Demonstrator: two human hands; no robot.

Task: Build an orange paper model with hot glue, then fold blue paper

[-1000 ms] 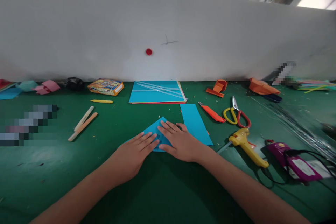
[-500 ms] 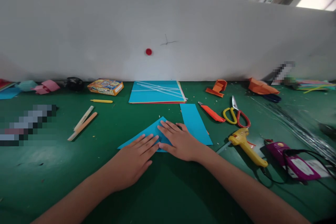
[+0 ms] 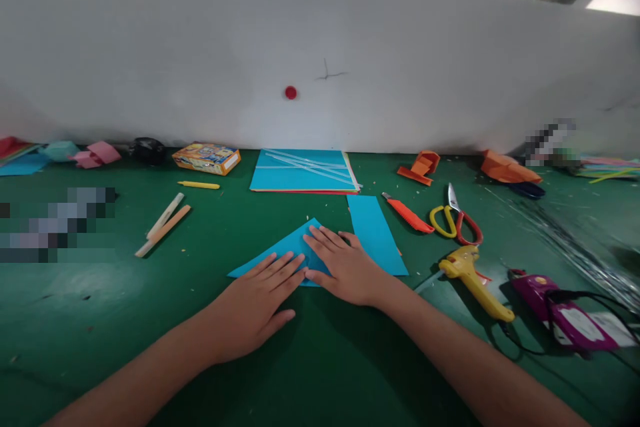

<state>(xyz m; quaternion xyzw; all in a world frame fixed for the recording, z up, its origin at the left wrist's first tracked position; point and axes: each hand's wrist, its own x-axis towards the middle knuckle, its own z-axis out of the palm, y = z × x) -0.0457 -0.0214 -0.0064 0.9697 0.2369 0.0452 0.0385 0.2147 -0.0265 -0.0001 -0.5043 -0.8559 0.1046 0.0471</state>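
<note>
A folded triangle of blue paper lies on the green table, its peak pointing away from me. My left hand rests flat on its lower left part, fingers stretched out and thumb apart. Across the right part of the triangle lies my right hand, palm down with the fingers extended. Its thumb nearly meets the left fingertips. Both hands cover much of the paper's near edge. Just right of the triangle is a blue paper strip, partly beside the right hand.
A stack of coloured paper bearing thin strips lies behind. To the right are an orange cutter, scissors, a yellow glue gun and a purple corded device. At left are two sticks, a yellow crayon-like stick and a box.
The view has shifted slightly, so the table things appear a little further right. My left thumb has spread further from its fingers. Both hands stay on the folded paper.
</note>
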